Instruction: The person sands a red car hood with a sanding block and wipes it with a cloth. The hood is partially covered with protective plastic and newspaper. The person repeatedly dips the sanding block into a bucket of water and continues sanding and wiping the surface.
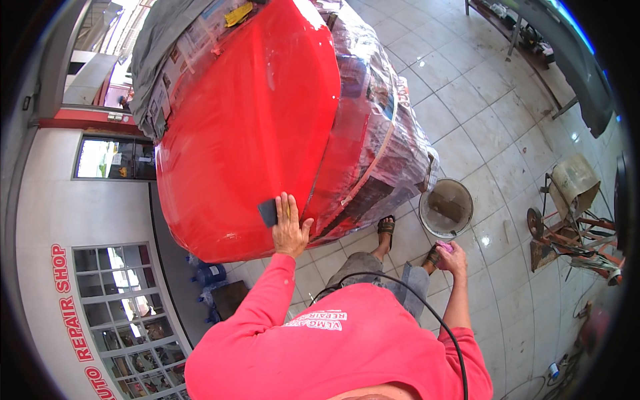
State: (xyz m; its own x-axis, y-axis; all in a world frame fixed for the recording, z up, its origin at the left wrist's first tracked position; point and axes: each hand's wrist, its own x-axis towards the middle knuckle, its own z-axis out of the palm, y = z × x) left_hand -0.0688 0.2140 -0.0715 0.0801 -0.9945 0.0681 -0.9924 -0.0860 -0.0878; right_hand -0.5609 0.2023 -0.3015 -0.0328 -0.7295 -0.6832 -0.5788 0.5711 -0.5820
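Observation:
My left hand lies flat on the red car hood, fingers stretched and thumb spread away. Under its fingers is a dark grey piece that looks like sandpaper, sticking out to their left. A bit of yellow shows between the fingers; what it belongs to is hidden. Low at my right side, my right hand is closed around a crumpled pink cloth or sponge, just nearer to me than a round bucket of murky water. Pale smears streak the hood's surface.
Plastic film and newspaper cover the car's right side, with a grey cover at the far left. A metal-framed cart stands right on the tiled floor. Blue bottles sit by the left wall. A black cable crosses my body.

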